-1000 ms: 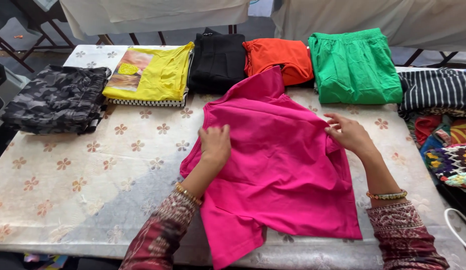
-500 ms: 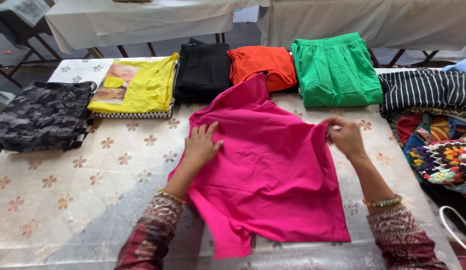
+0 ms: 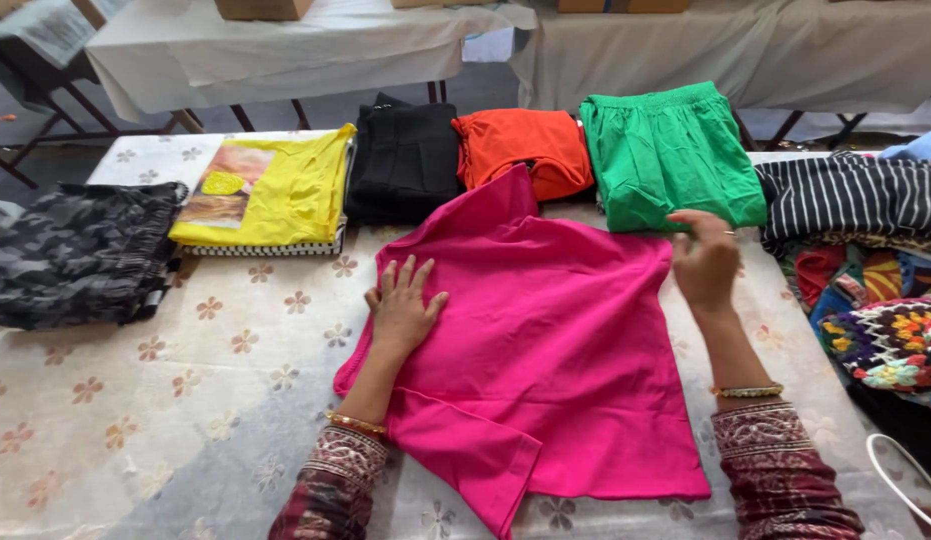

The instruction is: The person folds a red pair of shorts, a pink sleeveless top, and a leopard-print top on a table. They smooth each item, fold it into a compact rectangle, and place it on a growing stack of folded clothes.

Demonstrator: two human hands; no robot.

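A bright pink shirt [image 3: 555, 360] lies spread on a table covered with a floral cloth [image 3: 165, 400]. My left hand [image 3: 403, 305] presses flat on the shirt's left edge, fingers apart. At the shirt's upper right corner my right hand [image 3: 703, 262] hovers with the fingers loosely curled; I cannot tell whether it pinches the fabric. One sleeve points up toward the orange garment and another is folded at the bottom.
Folded clothes line the far edge: a camouflage piece [image 3: 75, 250], a yellow one [image 3: 285, 190], a black one [image 3: 405, 160], an orange one [image 3: 520, 145] and a green one [image 3: 670, 150]. A striped garment [image 3: 855, 200] and colourful knitwear [image 3: 885, 340] lie at the right.
The shirt has been spread flatter and squarer. My left hand slid left to the shirt's edge. My right hand moved up to the upper right corner.
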